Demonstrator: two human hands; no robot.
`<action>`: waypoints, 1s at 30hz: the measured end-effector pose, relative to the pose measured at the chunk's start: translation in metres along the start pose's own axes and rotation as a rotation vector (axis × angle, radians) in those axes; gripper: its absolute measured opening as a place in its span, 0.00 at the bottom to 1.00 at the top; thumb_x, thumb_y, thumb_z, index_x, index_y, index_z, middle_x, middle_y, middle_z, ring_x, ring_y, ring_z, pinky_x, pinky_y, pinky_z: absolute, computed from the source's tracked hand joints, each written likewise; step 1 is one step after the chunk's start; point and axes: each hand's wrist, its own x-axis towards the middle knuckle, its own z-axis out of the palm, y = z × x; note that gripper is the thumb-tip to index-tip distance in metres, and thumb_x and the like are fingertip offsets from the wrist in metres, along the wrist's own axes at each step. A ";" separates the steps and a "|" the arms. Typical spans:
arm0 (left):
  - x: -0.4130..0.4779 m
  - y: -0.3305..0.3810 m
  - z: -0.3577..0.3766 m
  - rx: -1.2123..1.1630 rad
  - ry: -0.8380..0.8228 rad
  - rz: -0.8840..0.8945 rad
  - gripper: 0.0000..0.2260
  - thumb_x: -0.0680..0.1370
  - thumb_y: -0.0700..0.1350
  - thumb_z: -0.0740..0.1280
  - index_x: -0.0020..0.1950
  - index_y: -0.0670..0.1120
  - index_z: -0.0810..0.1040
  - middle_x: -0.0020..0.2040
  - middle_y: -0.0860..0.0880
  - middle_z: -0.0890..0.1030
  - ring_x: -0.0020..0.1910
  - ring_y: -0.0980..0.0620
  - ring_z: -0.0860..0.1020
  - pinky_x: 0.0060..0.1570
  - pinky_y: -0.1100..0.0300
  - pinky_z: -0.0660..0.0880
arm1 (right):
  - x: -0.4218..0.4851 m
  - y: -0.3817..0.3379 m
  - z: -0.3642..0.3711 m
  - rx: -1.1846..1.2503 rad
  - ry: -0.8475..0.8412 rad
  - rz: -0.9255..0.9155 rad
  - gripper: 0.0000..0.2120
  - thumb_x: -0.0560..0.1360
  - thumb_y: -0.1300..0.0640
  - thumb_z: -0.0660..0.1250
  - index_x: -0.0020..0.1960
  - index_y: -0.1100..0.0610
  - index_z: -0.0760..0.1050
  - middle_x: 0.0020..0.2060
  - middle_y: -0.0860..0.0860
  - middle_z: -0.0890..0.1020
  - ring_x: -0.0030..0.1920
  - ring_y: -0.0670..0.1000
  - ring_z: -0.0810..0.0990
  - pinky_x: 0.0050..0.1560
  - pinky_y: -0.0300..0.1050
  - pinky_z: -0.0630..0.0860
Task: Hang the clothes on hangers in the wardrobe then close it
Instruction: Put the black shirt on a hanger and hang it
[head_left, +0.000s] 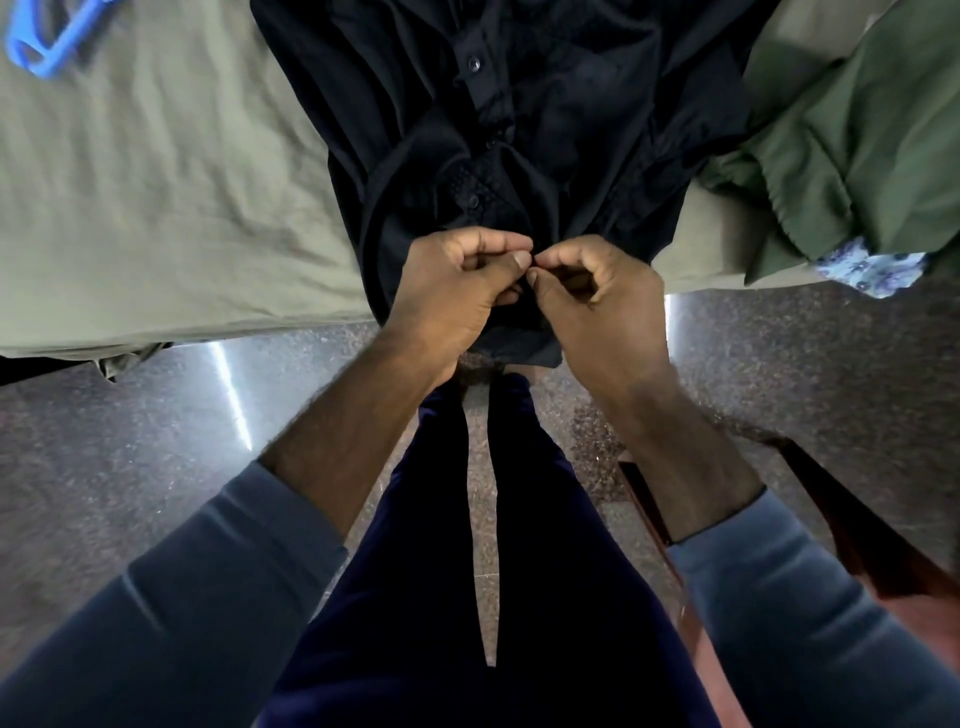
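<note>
Hands: left hand (457, 291) and right hand (597, 301), fingertips meeting, both pinching the front edge of a black button-front fabric shirt (519, 130) near its hem. Shirt spread on an olive bedsheet (156, 182), hem overhanging the edge. Blue plastic hanger (47, 36) far left corner; crumpled green garment (857, 156) right.

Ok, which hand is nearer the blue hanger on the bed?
Left. The left hand pinches the black shirt near the edge of the bed, on the side of the blue hanger; the right hand pinches the shirt just beyond it, farther away.
</note>
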 end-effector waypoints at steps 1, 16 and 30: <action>0.000 0.000 0.000 0.008 -0.006 -0.007 0.06 0.77 0.36 0.70 0.48 0.46 0.83 0.42 0.46 0.85 0.41 0.54 0.83 0.44 0.62 0.78 | 0.001 0.000 -0.001 -0.033 -0.015 -0.008 0.04 0.76 0.60 0.71 0.50 0.57 0.82 0.41 0.47 0.83 0.42 0.45 0.83 0.45 0.50 0.82; 0.004 0.003 0.005 -0.067 -0.020 0.057 0.09 0.72 0.36 0.70 0.43 0.50 0.84 0.41 0.42 0.81 0.42 0.50 0.79 0.48 0.57 0.78 | 0.014 -0.011 -0.009 0.678 -0.148 0.436 0.05 0.77 0.67 0.66 0.44 0.60 0.78 0.32 0.54 0.79 0.33 0.51 0.79 0.36 0.44 0.78; 0.009 0.003 0.000 0.121 -0.049 0.110 0.09 0.74 0.35 0.71 0.47 0.49 0.82 0.40 0.51 0.81 0.43 0.57 0.80 0.50 0.63 0.77 | 0.024 -0.004 -0.016 0.767 -0.299 0.613 0.08 0.81 0.62 0.60 0.48 0.60 0.77 0.33 0.52 0.80 0.32 0.49 0.79 0.34 0.40 0.78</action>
